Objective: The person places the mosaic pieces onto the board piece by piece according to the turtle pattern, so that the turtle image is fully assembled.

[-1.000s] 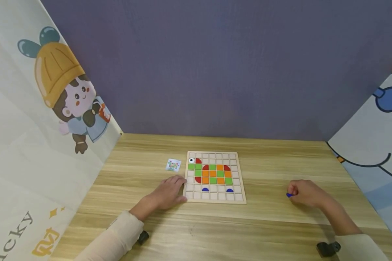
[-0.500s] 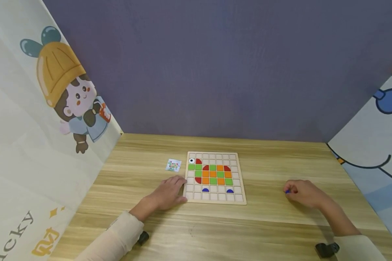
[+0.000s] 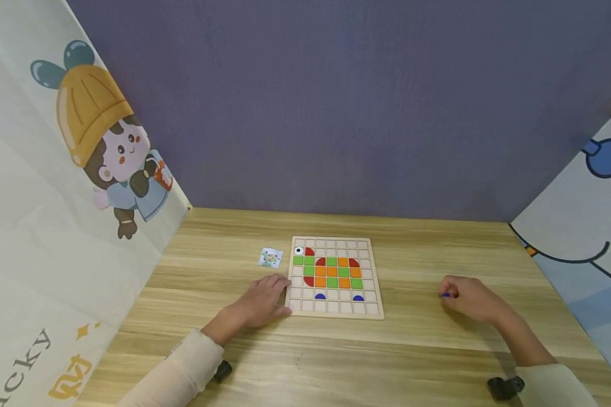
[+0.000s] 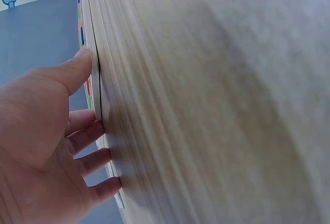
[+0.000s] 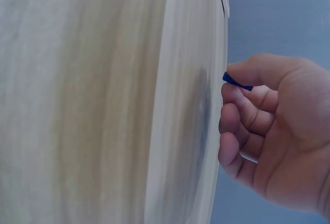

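Observation:
A square wooden grid board (image 3: 336, 307) lies mid-table in the head view. Green, orange and red tiles form a turtle-like shape on it, with a round white eye tile (image 3: 298, 250) at upper left. Two blue half-round tiles (image 3: 320, 296) sit lower down. My left hand (image 3: 262, 301) rests at the board's left edge, fingers relaxed, thumb near the lower left corner. Well right of the board, my right hand (image 3: 470, 298) pinches a thin blue tile (image 5: 238, 83) between thumb and index finger. The tile shows nearly edge-on in the right wrist view; its full outline is hidden.
A small printed picture card (image 3: 270, 257) lies left of the board. Behind the wooden table (image 3: 305, 362) stands a dark blue-grey panel (image 3: 336, 113). Panels with cartoon prints flank both sides. A black wrist device (image 3: 506, 388) is near the right sleeve.
My right hand has drifted slightly left and up with the blue tile, which has shifted between the fingertips. The left hand and the board stay where they were.

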{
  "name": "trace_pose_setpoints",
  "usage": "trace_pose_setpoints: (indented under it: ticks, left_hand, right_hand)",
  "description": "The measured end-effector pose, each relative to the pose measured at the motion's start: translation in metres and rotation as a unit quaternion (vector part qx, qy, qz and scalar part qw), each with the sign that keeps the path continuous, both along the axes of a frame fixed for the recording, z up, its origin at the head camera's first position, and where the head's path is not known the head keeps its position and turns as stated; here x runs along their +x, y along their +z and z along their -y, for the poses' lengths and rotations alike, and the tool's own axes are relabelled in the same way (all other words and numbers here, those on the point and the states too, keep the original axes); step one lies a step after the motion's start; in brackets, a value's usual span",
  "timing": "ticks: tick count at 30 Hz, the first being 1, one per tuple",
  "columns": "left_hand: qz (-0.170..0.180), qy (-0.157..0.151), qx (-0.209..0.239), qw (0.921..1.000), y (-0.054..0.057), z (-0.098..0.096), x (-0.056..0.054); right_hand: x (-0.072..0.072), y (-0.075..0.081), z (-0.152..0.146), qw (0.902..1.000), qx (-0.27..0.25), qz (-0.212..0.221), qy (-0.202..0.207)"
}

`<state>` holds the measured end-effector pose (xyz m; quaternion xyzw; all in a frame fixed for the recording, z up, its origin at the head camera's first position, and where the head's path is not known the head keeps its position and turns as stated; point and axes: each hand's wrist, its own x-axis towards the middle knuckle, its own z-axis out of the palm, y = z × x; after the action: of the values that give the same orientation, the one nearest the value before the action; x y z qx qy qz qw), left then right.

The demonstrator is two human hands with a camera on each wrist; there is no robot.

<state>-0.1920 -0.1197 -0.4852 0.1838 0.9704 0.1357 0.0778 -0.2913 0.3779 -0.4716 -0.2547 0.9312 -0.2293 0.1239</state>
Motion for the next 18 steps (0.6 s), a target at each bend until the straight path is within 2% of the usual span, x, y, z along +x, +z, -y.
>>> trace_pose_setpoints:
  ticks: [7, 18]
  left_hand:
    - [0.000, 0.001, 0.005, 1.0000, 0.000, 0.000, 0.000]
    - [-0.003, -0.002, 0.006, 1.0000, 0.001, -0.001, 0.001]
  right_hand:
    - [-0.005, -0.001, 0.007, 0.9999, 0.009, -0.005, 0.011]
    - [-0.011, -0.002, 0.019, 0.9994, -0.010, -0.026, 0.019]
